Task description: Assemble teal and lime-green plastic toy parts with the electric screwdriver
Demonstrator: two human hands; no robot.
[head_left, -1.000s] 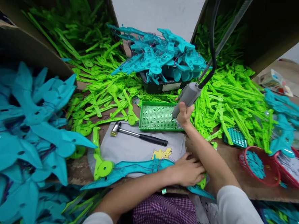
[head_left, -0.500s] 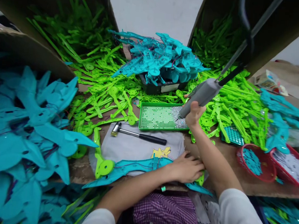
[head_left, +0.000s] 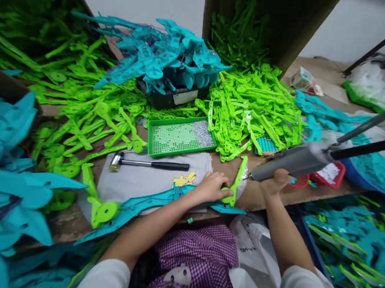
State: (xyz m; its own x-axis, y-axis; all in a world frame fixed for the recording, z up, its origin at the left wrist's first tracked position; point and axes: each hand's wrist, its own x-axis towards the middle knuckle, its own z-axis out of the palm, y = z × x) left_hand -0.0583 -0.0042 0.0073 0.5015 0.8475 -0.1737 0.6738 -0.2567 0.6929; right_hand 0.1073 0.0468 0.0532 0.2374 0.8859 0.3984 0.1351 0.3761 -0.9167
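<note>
My right hand is wrapped round a grey electric screwdriver, whose bit points left, just beside a green plastic arm. Whether the bit touches it I cannot tell. My left hand is closed over the right end of a long blue plastic part, fingers at the round base of that green arm. Another green arm sits at the blue part's left end. Beneath lies a grey cloth with a yellow cartoon print. A hammer rests on the cloth.
Behind the cloth stands a green tray of small silvery screws. Piles of green arms surround a black bin heaped with blue parts. More blue parts are stacked at left. Red baskets stand at right.
The view has swung to the right. My right hand has brought the screwdriver from the screw tray down and right, to beside the green arm. My left hand stays on the blue part.
</note>
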